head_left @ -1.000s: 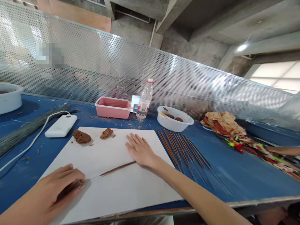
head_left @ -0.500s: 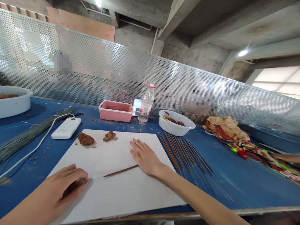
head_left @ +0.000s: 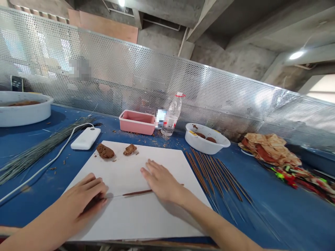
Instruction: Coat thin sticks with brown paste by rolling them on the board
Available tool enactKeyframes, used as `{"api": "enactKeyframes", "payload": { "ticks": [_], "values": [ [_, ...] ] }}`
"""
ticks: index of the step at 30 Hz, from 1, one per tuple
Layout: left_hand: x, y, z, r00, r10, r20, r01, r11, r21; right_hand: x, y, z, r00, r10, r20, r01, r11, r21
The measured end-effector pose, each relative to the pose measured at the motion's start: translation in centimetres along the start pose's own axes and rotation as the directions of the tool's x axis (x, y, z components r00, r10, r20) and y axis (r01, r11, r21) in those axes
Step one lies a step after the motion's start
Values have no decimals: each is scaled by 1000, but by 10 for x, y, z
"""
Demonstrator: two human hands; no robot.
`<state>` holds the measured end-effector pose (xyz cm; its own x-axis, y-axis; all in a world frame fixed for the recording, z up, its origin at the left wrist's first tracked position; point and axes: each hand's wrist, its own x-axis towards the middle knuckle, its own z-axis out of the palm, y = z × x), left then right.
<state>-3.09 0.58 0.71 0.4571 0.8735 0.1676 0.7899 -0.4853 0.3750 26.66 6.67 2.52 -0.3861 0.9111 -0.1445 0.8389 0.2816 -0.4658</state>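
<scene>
My left hand (head_left: 85,197) rests at the left side of a white board (head_left: 123,221), fingers curled and pinching the bare thin end of a stick coated in brown paste (head_left: 137,192). My right hand (head_left: 162,179) lies flat across the coated part, fingers stretched out; the palm hides its middle, and its far end shows beyond the wrist. Two lumps of brown paste, a larger one (head_left: 105,151) and a smaller one (head_left: 130,149), sit at the board's back edge. Several coated sticks (head_left: 217,170) lie side by side to the right of the board.
Behind the board stand a pink box (head_left: 137,128), a plastic bottle (head_left: 171,120) and a white basin (head_left: 204,144) with brown lumps. Leftward lie a white power bank (head_left: 86,138) with a cable, a bundle of thin grey rods (head_left: 49,144) and another basin (head_left: 26,116). Crumpled brown paper (head_left: 270,148) lies right.
The view has turned slightly left. Over the board, my right hand has slid nearer to me, and the stick's far end now shows past it. Another person's hand at the right edge has left view.
</scene>
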Motion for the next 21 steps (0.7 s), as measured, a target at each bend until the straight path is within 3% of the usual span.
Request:
{"api": "enactKeyframes", "payload": {
  "ticks": [4,9,12,18,21],
  "values": [
    [-2,0,-1,998,45,-36,-45,999,18,5,-27,23,994,-47,-97,41,997,-59],
    [-9,1,-1,997,31,-66,-26,996,82,-22,-28,43,988,-95,-119,85,992,-88],
    [-12,-2,3,994,40,-98,-24,988,154,-27,-28,43,990,-93,-109,84,992,-90],
    [-14,-9,10,997,19,-77,-3,978,206,10,-36,34,989,-51,-142,36,994,-105],
    [-15,-9,10,995,11,-100,8,982,189,5,-37,37,988,-62,-141,46,993,-111]
  ]
}}
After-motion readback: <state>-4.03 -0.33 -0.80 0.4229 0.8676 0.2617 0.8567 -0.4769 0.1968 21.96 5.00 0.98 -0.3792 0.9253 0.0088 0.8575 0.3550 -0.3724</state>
